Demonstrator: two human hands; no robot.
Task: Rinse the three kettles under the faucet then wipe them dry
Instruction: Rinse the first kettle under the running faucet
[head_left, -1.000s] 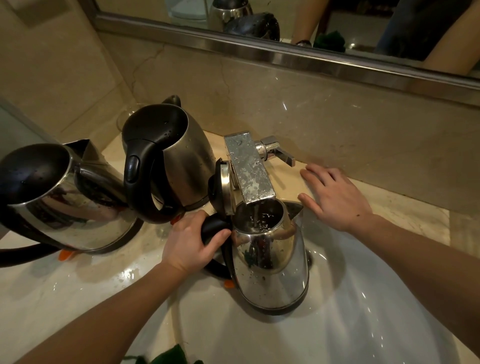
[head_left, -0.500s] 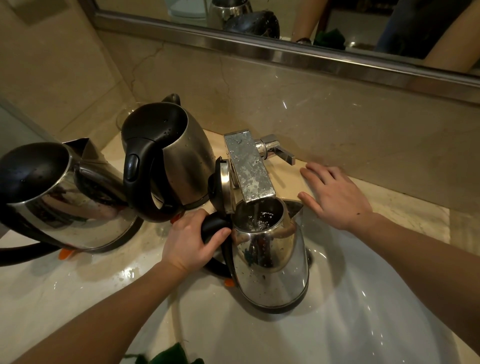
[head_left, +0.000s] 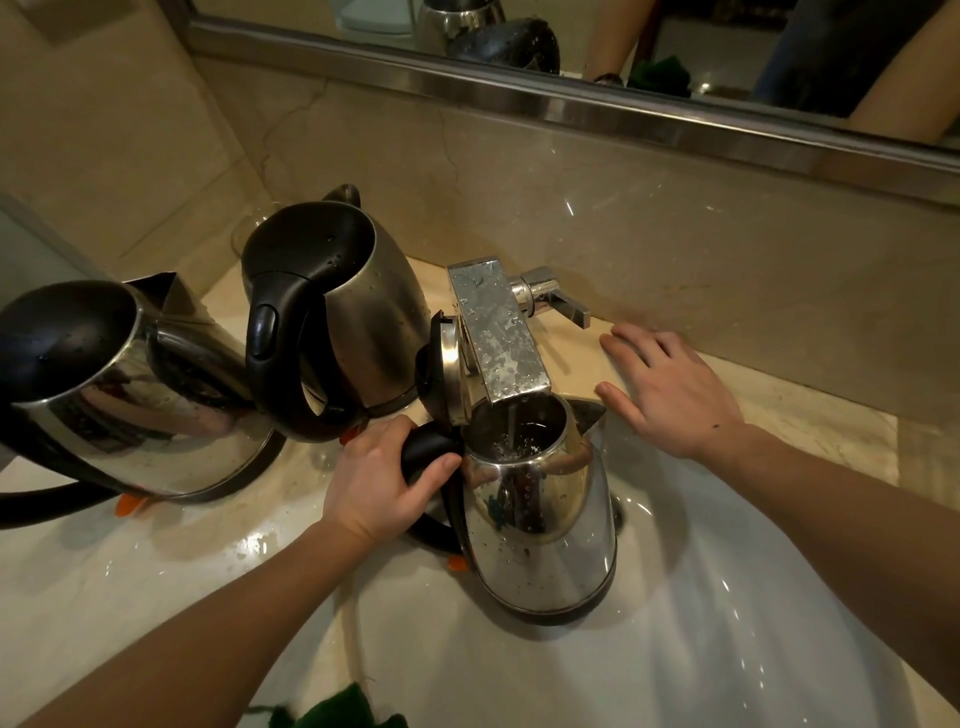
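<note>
Water (head_left: 511, 428) from the faucet (head_left: 496, 332) falls into the open-lidded kettle (head_left: 545, 525) my left hand (head_left: 384, 483) grips by its black handle (head_left: 426, 452), upright in the sink (head_left: 727, 623) so its mouth sits under the spout (head_left: 519, 389), while my right hand (head_left: 670, 389) lies flat, fingers straight, on the desk (head_left: 810, 431) near the lever (head_left: 563, 306).

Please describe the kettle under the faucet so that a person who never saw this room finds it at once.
Find the white basin and the chrome faucet over it. The kettle is under the spout, its black handle held by the left hand. Only its lid stands open; the two other kettles stand on the counter to the left, lids shut.
</note>
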